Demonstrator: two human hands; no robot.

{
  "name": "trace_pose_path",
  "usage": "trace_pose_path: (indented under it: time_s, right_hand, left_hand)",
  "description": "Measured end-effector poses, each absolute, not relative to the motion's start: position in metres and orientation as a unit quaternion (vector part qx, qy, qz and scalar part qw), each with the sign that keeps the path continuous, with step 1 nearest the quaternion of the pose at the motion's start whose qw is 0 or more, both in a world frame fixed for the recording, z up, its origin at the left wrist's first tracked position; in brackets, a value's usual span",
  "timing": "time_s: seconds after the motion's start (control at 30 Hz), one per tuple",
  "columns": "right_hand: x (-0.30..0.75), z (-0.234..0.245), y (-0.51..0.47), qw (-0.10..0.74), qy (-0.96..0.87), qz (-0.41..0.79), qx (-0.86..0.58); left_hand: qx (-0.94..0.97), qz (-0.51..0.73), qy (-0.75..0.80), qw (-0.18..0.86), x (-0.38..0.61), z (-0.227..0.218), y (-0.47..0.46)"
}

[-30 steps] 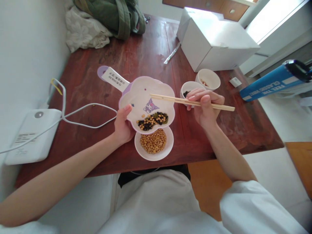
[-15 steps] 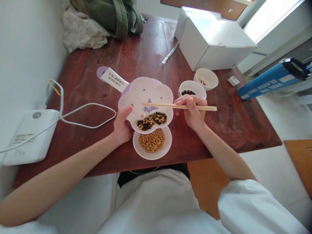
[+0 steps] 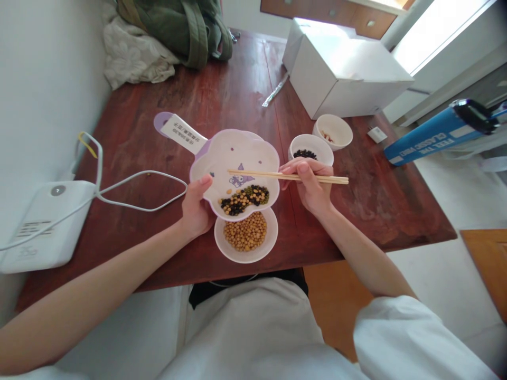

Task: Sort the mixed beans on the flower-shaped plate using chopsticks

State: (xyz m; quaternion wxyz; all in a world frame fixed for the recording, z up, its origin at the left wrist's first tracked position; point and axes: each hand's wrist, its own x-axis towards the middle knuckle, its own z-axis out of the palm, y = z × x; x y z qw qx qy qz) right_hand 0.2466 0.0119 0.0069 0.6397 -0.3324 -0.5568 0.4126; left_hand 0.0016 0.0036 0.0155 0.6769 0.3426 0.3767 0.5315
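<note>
Left hand (image 3: 196,208) curled around the left rim of a white, flower-shaped plate with a purple edge (image 3: 247,155), thumb pressed on the rim, fingers tucked beneath and mostly hidden. Plate lifted at the centre of the scene, its near lobe overlapping the far rim of a round white bowl (image 3: 233,252) heaped with yellow soybeans (image 3: 245,233); contact between the two impossible to tell. On the plate's near lobe, a band of mixed black, green and yellow beans (image 3: 243,199), with a small purple cartoon print (image 3: 241,180) just beyond it.

Right hand (image 3: 311,184) pinching a pair of pale wooden chopsticks (image 3: 287,177) between thumb and bent fingers, fingertips close together. Chopsticks level across the plate's far half, tips pressed together above the cartoon print, no bean visible between them.

Newest change: chopsticks swung from a slant to level, right hand shifted off the small white bowl of black beans (image 3: 311,149), now in open view to the right. Tips over the plate rather than near that bowl.

Farther right, a second small white bowl (image 3: 332,132) with a few reddish bits. Beneath everything, a dark-red wooden table (image 3: 119,158).
</note>
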Motion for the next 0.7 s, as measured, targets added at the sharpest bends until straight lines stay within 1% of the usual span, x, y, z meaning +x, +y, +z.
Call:
trace_pose_path:
  time_s: [0.37, 0.7]
  right_hand:
    - [0.2445, 0.008, 0.0119, 0.645, -0.575, 0.383, -0.326]
    - [0.2432, 0.0091, 0.0098, 0.639, -0.577, 0.371, -0.348]
  left_hand:
    - [0.339, 0.539, 0.405, 0.656, 0.0043, 0.0202, 0.0031]
    - [0.341, 0.527, 0.404, 0.665, 0.0033, 0.0193, 0.0017]
